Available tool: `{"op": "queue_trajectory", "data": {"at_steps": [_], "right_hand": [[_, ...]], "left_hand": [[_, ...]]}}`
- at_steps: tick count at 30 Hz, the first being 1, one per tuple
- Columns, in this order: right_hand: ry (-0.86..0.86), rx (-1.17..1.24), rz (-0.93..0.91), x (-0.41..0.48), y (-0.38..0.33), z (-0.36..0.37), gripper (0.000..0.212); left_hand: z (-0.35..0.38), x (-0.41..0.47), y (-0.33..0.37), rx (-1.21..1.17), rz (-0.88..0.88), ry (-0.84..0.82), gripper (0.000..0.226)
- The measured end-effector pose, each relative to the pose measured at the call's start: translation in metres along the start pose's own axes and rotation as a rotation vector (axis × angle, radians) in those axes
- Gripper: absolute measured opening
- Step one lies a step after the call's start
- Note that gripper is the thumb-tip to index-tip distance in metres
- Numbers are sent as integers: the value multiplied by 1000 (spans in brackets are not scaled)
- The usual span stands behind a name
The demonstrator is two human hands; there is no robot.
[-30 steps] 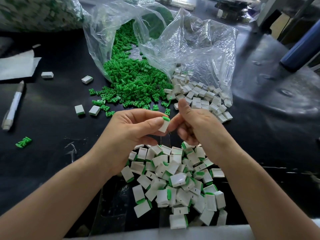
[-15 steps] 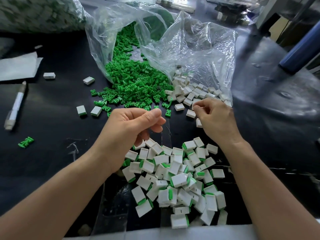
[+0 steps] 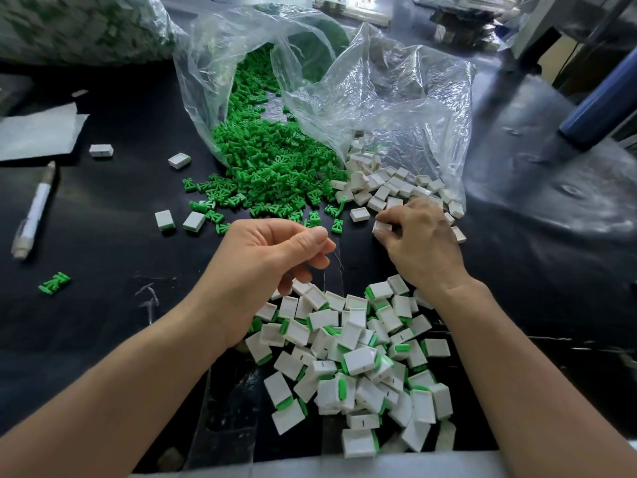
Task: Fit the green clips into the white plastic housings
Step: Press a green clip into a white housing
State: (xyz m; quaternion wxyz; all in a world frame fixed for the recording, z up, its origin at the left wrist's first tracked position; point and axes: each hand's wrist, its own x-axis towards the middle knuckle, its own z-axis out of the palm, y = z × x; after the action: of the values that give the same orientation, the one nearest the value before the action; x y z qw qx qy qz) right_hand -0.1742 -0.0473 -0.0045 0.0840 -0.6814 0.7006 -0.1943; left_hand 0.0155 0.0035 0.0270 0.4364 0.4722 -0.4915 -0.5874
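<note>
Pinching one white housing (image 3: 382, 226) in my right hand (image 3: 422, 246) | left hand (image 3: 272, 257) curled, cannot tell if holding anything | risk: shallow pinch may drop it onto desk (image 3: 103, 270).

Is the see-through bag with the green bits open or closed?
Open. The clear bag lies on its side with its mouth gaping, and green clips spill out of it onto the black table.

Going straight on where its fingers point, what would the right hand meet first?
Right hand: likely the lone housing just past the pinched housing, before the housing pile; depth unclear.
</note>
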Motion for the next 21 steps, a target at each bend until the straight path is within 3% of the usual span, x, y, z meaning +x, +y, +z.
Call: {"op": "queue_trajectory", "data": {"at_steps": [4, 8, 14, 21], "right_hand": [[41, 55, -52, -2, -1, -2, 22], [89, 374, -147, -11, -17, -8, 19], [38, 486, -455, -28, -37, -8, 17], [-44, 511, -544, -27, -37, -12, 20]], "left_hand": [[0, 0, -2, 8, -18, 17, 21], [0, 2, -4, 8, -58, 60, 11], [2, 4, -4, 0, -69, 63, 34], [1, 4, -5, 32, -54, 46, 8]]}}
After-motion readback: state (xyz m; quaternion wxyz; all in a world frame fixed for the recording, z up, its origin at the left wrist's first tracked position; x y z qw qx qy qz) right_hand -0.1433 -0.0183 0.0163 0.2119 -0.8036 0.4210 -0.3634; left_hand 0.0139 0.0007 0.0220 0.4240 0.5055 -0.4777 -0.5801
